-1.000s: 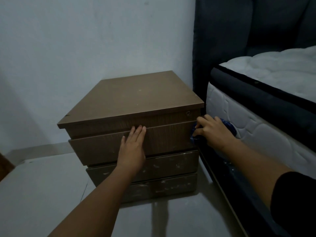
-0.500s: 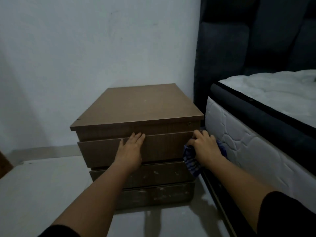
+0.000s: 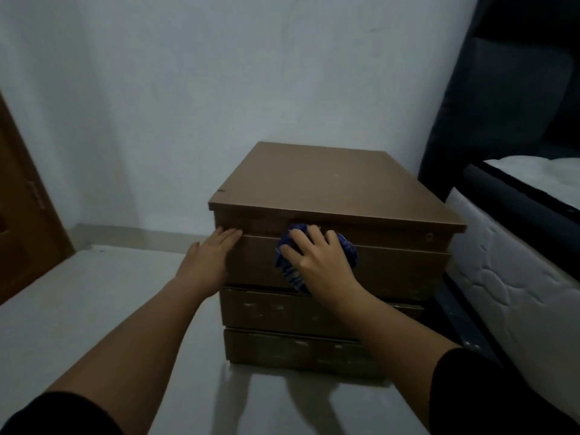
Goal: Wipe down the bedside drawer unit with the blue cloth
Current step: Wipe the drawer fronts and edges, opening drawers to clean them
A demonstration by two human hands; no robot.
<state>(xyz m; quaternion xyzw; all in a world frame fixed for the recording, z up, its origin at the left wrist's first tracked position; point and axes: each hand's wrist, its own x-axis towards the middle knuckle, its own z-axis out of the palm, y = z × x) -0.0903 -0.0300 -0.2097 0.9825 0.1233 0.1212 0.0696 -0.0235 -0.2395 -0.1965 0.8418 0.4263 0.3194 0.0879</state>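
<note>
Reaching forward from black sleeves (image 3: 489, 400), both forearms over pale floor (image 3: 103, 296) with open room to the left. Left hand (image 3: 208, 257) flat, fingers straight and together, pressing the left edge of the top drawer front. Right hand (image 3: 320, 262) spread, fingers lightly bent over the blue cloth (image 3: 287, 271), pressing it against the top drawer front just under the overhanging top edge. Brown drawer unit (image 3: 332, 189) on the floor, close beside the mattress (image 3: 508, 277) at right. Beyond, white wall (image 3: 219, 89) and dark headboard (image 3: 508, 95); brown door (image 3: 22, 221) far left.
</note>
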